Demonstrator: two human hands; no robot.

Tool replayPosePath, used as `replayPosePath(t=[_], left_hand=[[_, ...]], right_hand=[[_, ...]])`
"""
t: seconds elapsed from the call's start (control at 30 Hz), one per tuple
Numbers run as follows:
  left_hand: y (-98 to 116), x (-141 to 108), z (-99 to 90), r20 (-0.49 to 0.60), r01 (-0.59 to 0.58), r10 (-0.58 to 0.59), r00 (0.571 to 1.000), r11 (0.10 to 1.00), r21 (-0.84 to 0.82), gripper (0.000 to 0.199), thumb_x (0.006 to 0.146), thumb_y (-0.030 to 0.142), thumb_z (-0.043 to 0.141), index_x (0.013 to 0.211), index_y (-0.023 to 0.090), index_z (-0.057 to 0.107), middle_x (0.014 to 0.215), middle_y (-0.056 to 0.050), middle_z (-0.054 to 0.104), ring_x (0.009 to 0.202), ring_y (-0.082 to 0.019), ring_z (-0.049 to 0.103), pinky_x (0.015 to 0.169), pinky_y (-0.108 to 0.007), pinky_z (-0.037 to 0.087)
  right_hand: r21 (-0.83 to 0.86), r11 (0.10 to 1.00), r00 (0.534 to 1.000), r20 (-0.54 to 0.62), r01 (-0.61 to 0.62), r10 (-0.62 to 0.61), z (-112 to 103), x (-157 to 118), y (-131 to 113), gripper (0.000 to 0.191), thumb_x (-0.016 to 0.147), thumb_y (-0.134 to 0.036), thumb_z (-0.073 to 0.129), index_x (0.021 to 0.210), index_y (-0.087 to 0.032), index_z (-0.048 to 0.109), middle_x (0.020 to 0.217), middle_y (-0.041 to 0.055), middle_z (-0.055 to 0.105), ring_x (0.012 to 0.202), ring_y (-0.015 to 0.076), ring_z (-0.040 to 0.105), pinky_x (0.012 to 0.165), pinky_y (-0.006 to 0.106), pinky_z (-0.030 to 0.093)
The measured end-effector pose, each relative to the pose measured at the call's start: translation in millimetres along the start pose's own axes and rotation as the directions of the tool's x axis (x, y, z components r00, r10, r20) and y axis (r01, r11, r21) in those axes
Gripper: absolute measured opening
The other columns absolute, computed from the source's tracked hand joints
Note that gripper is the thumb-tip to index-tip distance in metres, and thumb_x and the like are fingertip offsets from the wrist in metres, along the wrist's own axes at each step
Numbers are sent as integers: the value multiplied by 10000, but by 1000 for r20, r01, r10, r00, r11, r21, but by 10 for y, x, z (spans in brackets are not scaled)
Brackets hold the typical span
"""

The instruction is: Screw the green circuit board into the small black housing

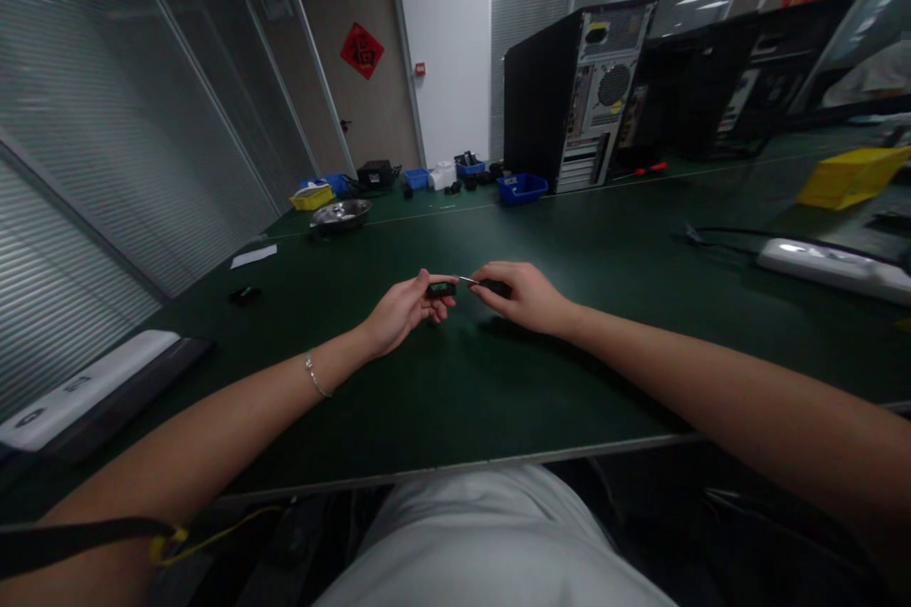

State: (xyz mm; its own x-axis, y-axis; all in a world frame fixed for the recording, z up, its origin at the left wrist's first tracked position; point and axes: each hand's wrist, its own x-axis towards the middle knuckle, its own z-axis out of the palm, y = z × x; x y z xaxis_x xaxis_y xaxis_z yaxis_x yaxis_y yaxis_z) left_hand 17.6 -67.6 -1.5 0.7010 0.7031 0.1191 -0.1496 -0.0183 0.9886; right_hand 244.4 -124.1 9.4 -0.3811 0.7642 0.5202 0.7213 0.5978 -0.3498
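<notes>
Two bare hands work close together: the left hand (399, 311) pinches a small black piece with a green face (441, 289), seemingly to steady it with that face exposed; the right hand (525, 299) grasps a slim tool (493, 287) by its dark handle, presumably for fine control, shaft aimed at the piece, contact unclear. Well beyond on the green tabletop (427, 408), a metal bowl (340, 225) and blue tray (523, 195) leave elbow room
</notes>
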Motion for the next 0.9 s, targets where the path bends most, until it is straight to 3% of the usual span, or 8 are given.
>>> replayPosePath(t=[0.17,0.5,0.63,0.7,0.77,0.83,0.9], left_hand=[[49,11,-68,-55,2,-1,998,1000,4,311,899,301,548,1115,106,659,873,-100,640,753,-162,573,679,-277,418],[85,53,-208,-151,-19,15,988,999,-26,312,875,285,570,1099,94,672,846,-106,658,717,-157,587,642,-259,444],[146,93,-343,-249,-59,44,968,997,-53,280,852,195,596,1091,66,666,842,-120,675,710,-152,604,643,-252,467],[210,125,-494,-339,-103,73,938,992,-73,244,859,141,570,1066,50,662,853,-130,679,720,-149,615,662,-254,487],[301,158,-725,-459,-162,106,882,983,-86,193,875,93,529,1006,35,658,875,-139,674,750,-147,627,675,-250,504],[418,168,-1028,-590,-230,138,796,970,-83,153,895,83,512,970,44,640,894,-124,661,791,-148,634,686,-251,521],[557,130,-1367,-713,-296,169,681,954,-57,160,917,190,543,1035,102,605,958,-71,640,799,-156,631,672,-293,543]], right_hand=[[3,1000,1000,-1,-7,7,-22,2,-13,185,919,-266,527,1013,-184,663,929,60,689,796,181,618,668,263,423],[16,1000,1000,19,-6,6,-36,2,-28,191,914,-259,533,1033,-194,668,932,60,694,801,187,622,690,276,437],[14,1000,1000,30,-6,6,-40,-4,-25,192,911,-255,537,1036,-188,666,931,61,689,793,184,618,682,272,437],[14,1000,999,36,-7,7,-48,-7,-28,196,912,-257,535,1043,-187,662,932,60,687,787,181,618,675,270,437],[15,1000,999,41,-7,6,-59,-10,-33,205,916,-261,530,1060,-187,657,943,60,685,791,181,618,671,269,437],[17,1000,999,43,-4,4,-68,-13,-39,212,918,-262,528,1072,-188,653,955,60,683,802,182,619,670,268,438],[21,1000,999,44,0,-1,-73,-14,-44,211,917,-261,530,1074,-189,651,962,60,682,816,185,619,668,267,437]])
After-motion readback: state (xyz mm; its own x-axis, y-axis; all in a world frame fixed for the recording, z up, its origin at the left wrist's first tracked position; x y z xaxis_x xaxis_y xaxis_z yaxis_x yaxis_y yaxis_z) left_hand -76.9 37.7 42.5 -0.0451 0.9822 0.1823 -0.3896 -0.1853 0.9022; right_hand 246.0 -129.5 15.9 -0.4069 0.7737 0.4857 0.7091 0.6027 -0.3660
